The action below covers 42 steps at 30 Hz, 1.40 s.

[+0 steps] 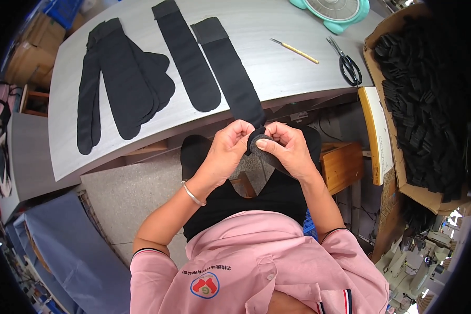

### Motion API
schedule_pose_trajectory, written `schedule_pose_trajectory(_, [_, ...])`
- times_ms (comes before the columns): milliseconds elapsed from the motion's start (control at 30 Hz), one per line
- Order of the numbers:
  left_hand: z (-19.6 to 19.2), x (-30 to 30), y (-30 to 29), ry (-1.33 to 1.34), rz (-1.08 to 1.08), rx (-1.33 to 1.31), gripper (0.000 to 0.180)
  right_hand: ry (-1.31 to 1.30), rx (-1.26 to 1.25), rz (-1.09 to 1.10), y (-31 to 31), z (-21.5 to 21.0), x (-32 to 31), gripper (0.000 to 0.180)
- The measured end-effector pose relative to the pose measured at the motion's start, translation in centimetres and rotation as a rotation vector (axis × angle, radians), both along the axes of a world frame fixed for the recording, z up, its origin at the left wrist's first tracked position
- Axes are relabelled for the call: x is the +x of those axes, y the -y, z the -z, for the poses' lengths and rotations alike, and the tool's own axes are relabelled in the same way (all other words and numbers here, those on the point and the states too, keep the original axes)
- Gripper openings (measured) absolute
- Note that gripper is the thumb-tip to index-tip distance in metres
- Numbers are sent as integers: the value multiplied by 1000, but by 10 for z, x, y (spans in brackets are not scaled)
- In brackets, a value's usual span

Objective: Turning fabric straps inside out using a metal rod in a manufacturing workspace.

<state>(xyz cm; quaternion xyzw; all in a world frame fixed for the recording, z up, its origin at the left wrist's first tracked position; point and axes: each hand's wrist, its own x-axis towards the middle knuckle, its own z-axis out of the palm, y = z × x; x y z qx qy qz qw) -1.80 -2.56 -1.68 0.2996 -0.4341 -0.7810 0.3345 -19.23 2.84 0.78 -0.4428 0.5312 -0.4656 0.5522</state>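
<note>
A long black fabric strap (234,78) lies over the table's near edge, its wide banded end flat on the tabletop. Its near end is bunched up between my two hands above my lap. My left hand (227,149) pinches the fabric from the left side. From the right, my right hand (289,150) grips it, thumb pressed on a dark grey, fuzzy-looking folded part. The fingertips nearly meet, and the folds hide part of the strap end. Just left of this strap lies a similar black strap (189,63) with a rounded near end.
On the grey table (141,157), a fanned pile of black straps (121,83) lies at left. A yellow-handled pointed tool (301,52), black-handled scissors (348,68) and a turquoise fan (340,10) are farther right. A cardboard box (403,178) full of black pieces stands at right.
</note>
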Motion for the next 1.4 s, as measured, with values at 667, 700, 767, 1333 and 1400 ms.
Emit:
schedule_pose_trajectory(667, [6, -23, -13, 530, -262, -823, 7, -20, -58, 334, -6, 32, 6, 16])
schedule_pose_trajectory(700, [6, -22, -11, 443, -222, -609, 8, -19, -58, 335, -9, 33, 2, 16])
schedule_pose_trajectory(767, [8, -18, -5, 356, -182, -398, 9, -3, -32, 313, -11, 34, -5, 19])
schedule_pose_trajectory(1333, [17, -40, -25, 610, -277, -889, 4, -213, -149, 511, -16, 50, 15, 14])
schedule_pose_trajectory(1400, [19, -44, -30, 609, -295, -922, 5, -300, -134, 556, -14, 58, 13, 12])
